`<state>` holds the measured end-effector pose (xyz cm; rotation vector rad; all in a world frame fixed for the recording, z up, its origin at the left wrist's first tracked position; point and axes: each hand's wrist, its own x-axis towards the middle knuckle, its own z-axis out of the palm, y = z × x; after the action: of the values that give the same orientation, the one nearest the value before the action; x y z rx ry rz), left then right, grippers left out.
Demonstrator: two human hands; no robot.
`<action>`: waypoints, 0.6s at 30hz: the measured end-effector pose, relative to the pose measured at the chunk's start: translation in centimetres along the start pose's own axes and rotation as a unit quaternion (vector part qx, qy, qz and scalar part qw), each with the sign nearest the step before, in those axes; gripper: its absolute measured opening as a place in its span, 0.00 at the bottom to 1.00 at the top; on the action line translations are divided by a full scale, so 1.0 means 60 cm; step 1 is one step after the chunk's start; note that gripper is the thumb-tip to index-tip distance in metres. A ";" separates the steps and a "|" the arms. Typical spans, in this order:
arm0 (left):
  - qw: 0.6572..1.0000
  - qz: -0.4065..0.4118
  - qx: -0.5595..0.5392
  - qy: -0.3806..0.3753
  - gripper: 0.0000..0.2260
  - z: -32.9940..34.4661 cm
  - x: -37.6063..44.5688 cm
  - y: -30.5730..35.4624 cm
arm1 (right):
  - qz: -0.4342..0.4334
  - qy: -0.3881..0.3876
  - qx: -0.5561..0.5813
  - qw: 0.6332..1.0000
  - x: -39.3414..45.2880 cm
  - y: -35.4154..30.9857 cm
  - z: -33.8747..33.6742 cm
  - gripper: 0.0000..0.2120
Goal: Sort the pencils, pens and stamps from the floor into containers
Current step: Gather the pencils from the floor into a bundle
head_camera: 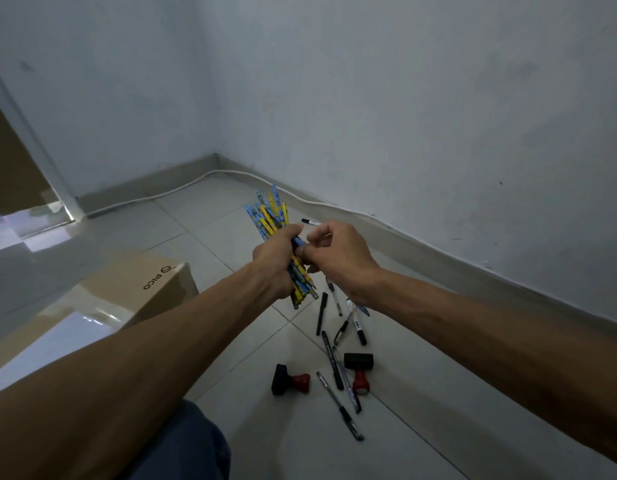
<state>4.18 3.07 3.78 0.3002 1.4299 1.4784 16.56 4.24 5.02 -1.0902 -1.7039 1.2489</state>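
My left hand (pixel 274 265) is closed around a bundle of blue and yellow pencils (pixel 270 216), held up over the floor with the tips pointing down. My right hand (pixel 338 258) is right beside it, its fingertips touching the bundle. A pen tip (pixel 310 222) sticks out just above the right hand's fingers; whether it lies on the floor or is held I cannot tell. Several black pens (pixel 322 313) lie scattered on the tiles below. Two stamps with red handles rest there too, one lying on its side (pixel 289 379), the other (pixel 359 370) further right.
A cardboard box (pixel 151 289) stands on the left, close to my left forearm. A white cable (pixel 182 187) runs along the skirting in the corner. My knee in blue jeans (pixel 185 445) is at the bottom. Grey walls close off the far side and right.
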 end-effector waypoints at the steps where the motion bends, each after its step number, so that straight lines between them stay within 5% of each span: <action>1: 1.000 0.000 -0.006 0.002 0.24 -0.001 0.002 0.001 | 0.002 -0.006 0.005 1.000 0.002 -0.001 -0.001 0.09; 4: 1.000 -0.017 -0.017 -0.006 0.26 -0.002 0.004 0.001 | 0.014 -0.040 0.039 0.998 0.005 -0.004 -0.008 0.07; 12: 0.998 -0.045 -0.030 0.022 0.12 -0.019 0.014 0.018 | 0.053 -0.166 0.034 0.984 0.000 -0.022 -0.029 0.07; 18: 1.000 -0.023 -0.019 0.005 0.16 -0.019 0.012 0.012 | 0.107 -0.110 0.112 0.982 -0.001 -0.020 -0.017 0.08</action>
<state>2.65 3.07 3.75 0.2357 1.4071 1.4698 17.27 4.33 6.43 -1.0492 -1.5859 1.7084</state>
